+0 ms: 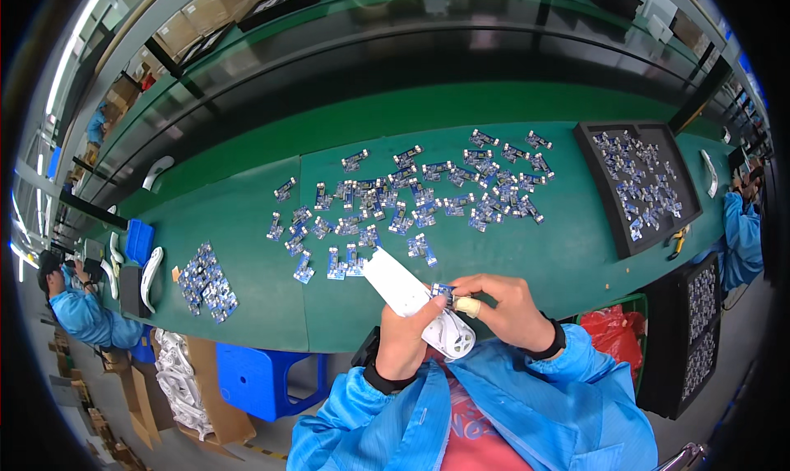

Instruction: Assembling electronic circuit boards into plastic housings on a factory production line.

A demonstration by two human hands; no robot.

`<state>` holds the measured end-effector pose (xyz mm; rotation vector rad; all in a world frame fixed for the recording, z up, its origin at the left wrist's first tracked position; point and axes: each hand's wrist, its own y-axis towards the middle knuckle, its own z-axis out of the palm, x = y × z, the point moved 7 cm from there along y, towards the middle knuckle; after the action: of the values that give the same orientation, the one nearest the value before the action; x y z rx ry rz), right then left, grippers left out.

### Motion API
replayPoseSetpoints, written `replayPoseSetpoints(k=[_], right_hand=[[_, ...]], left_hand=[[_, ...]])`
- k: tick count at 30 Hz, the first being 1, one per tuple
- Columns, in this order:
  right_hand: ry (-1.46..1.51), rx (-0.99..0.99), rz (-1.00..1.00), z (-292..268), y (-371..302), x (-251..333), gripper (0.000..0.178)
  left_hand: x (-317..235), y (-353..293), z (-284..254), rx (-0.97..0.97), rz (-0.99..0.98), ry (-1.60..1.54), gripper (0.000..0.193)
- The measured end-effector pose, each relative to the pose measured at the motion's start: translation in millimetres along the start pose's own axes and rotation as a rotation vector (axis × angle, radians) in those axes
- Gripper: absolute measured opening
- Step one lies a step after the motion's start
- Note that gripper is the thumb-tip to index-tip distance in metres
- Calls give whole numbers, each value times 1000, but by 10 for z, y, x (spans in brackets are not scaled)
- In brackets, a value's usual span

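Observation:
A long white plastic housing (395, 280) lies tilted in my left hand (403, 337), whose fingers are wrapped round it near the table's front edge. Its rounded lower end holds white wire (451, 336), partly hidden by my fingers. Against the housing's side is a small blue circuit board (443, 291), with my left thumb beside it. My right hand (512, 308) pinches this board between thumb and fingers; one digit wears a pale yellow finger cover (467, 306). Many similar boards (374, 195) lie scattered on the green table beyond my hands.
A black foam tray (611, 212) of boards is at the right, with yellow-handled pliers (677, 242) beside it. Another board cluster (207, 282) and curved white housings (151, 277) lie left. Below stand a blue stool (255, 380) and a box of white parts (216, 372). Co-workers sit at both ends.

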<state>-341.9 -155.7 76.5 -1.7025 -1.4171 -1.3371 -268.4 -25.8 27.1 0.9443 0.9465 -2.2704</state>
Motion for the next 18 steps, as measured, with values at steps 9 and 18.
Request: replayPoseSetpoints(k=[9,18], right_hand=[[-292,-65,-202,-134,66,236,19],[312,-191,114,-415,-25,-165,11]], left_hand=[[35,53,51,9,-35,-143,21],[31,5,186,356,-93,-385,46]])
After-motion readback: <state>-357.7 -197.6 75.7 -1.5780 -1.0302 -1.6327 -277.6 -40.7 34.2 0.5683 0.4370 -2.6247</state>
